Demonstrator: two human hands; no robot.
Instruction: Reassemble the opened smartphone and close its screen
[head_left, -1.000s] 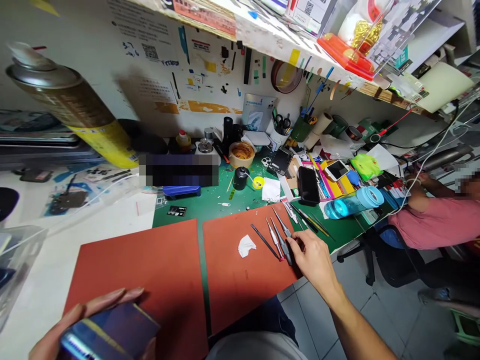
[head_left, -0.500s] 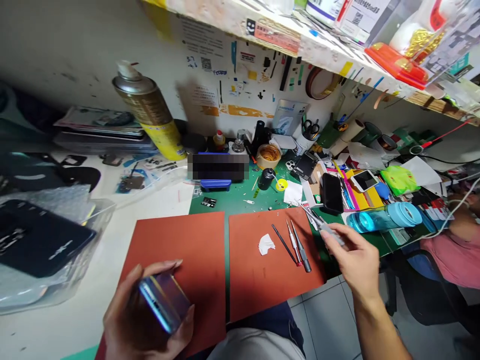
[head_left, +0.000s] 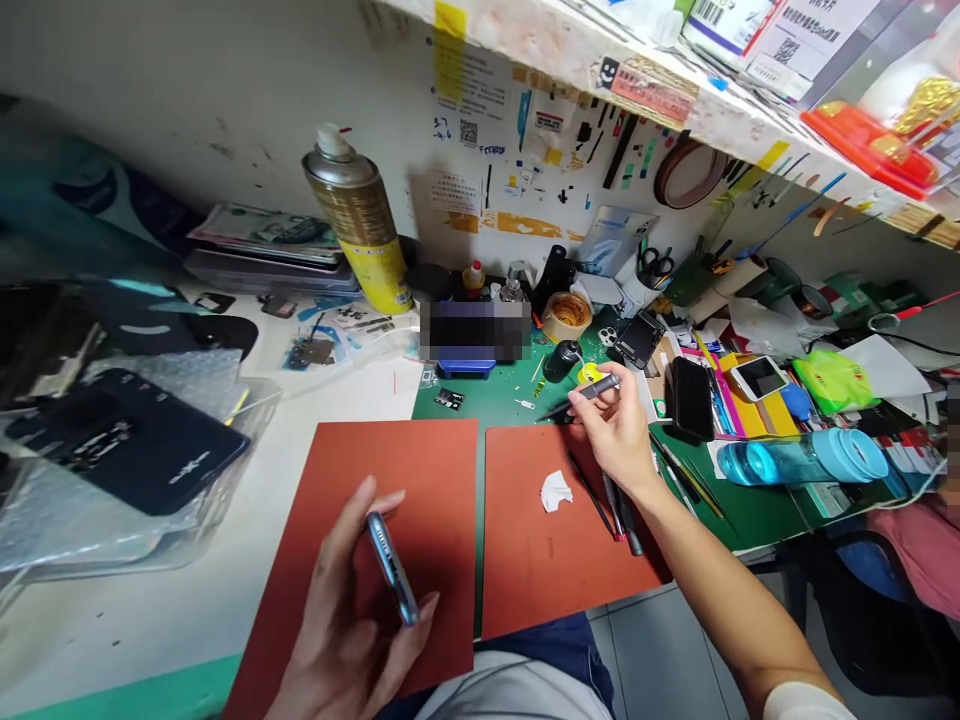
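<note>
My left hand (head_left: 345,610) grips a smartphone (head_left: 391,568) by its long sides, above the left brown mat (head_left: 300,520). The phone is turned edge-on, its bottom edge with port and small holes facing me. In my right hand (head_left: 619,435) is a slim grey screwdriver (head_left: 596,388), pinched near its back end, its dark thin tip pointing left over the far edge of the right brown mat (head_left: 525,590). Below that hand lie a thin black stick (head_left: 591,493) and several pen-shaped tools (head_left: 628,525), partly hidden by my wrist. A crumpled white tissue (head_left: 556,492) rests beside them.
A tall spray can (head_left: 371,240) stands at the back. Bagged phone parts with a dark back panel (head_left: 127,440) lie left. Toward the right are a black phone (head_left: 691,398), a white phone (head_left: 757,377) and a blue bottle (head_left: 810,457). A shelf (head_left: 540,60) overhangs; another person's pink sleeve (head_left: 919,550) shows right.
My right hand has moved left and up with the grey tool, from the right mat's side to its far edge. My left hand has turned the phone more edge-on. The view has shifted left.
</note>
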